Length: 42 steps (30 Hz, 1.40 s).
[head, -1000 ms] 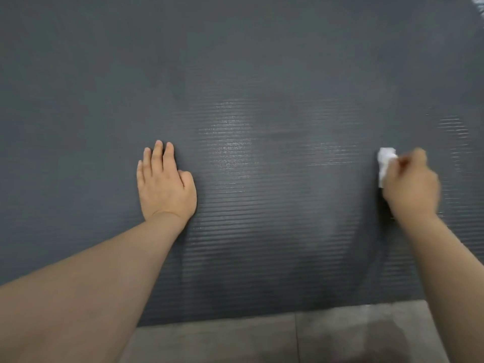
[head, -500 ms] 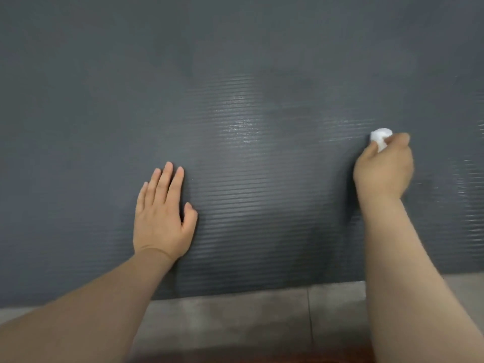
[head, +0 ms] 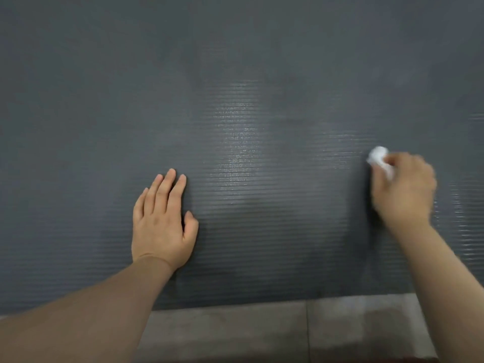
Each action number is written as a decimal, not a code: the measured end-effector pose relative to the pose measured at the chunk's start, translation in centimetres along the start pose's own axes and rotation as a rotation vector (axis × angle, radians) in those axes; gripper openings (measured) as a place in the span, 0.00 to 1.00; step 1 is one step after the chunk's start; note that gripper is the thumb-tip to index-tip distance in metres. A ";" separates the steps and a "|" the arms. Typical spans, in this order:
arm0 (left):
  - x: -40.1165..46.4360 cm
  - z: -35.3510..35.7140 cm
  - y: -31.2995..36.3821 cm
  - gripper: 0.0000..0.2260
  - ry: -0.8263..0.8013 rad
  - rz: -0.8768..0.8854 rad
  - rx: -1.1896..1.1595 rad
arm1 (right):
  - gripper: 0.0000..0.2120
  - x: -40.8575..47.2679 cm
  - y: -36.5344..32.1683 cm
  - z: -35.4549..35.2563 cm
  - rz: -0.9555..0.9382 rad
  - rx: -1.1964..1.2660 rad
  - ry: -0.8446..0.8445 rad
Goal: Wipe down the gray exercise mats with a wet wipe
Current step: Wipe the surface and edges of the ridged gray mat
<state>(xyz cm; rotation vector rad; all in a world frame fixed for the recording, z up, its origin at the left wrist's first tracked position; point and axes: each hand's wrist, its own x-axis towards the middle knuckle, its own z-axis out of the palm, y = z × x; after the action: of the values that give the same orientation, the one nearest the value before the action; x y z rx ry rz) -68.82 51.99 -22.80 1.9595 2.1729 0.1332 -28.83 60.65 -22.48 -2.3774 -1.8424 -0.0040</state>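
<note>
A ribbed gray exercise mat (head: 262,127) fills nearly the whole head view, its fine ridges running side to side and catching a soft sheen in a band near the middle. Along the bottom edge a strip of gray tiled floor (head: 235,334) shows, with a grout line running away from the mat's near border. Two bare forearms reach onto the mat from the lower corners. The left forearm comes in from the lower left at a slant, and the left hand (head: 162,224) lies palm down on the mat, flat against the ridges, its fingers (head: 171,189) straight and close together, pointing away from the person and slightly right, with the thumb tucked out to the right side. The right forearm rises from the lower right corner, angling up and left to a bent wrist. The right hand (head: 404,189) is blurred, back of the hand toward the camera, its fingers curled over and gripping a crumpled white wet wipe (head: 378,158). The wipe sticks out from the upper left of the fist, a small white wad against the dark mat; whether it actually presses on the surface cannot be told through the blur. The two hands sit well apart, with the shiny band of mat between them.
</note>
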 end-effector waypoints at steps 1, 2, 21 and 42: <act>0.0 0.0 0.0 0.29 0.000 -0.001 0.003 | 0.26 0.1 4.0 -0.4 0.224 -0.019 0.008; 0.0 0.0 0.0 0.29 0.001 -0.001 0.006 | 0.32 -0.2 6.6 -0.7 0.424 0.002 0.008; 0.1 -0.1 0.0 0.29 -0.007 -0.002 0.014 | 0.22 -5.7 0.2 -2.8 0.183 0.033 -0.076; 0.0 -0.5 0.3 0.29 -0.020 -0.006 0.017 | 0.25 -10.2 3.1 -7.0 0.402 0.037 -0.177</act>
<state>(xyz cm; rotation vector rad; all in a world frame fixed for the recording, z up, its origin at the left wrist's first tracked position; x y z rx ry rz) -68.67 52.06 -22.24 1.9546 2.1742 0.0941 -27.82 49.34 -16.77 -2.7512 -1.3751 0.2861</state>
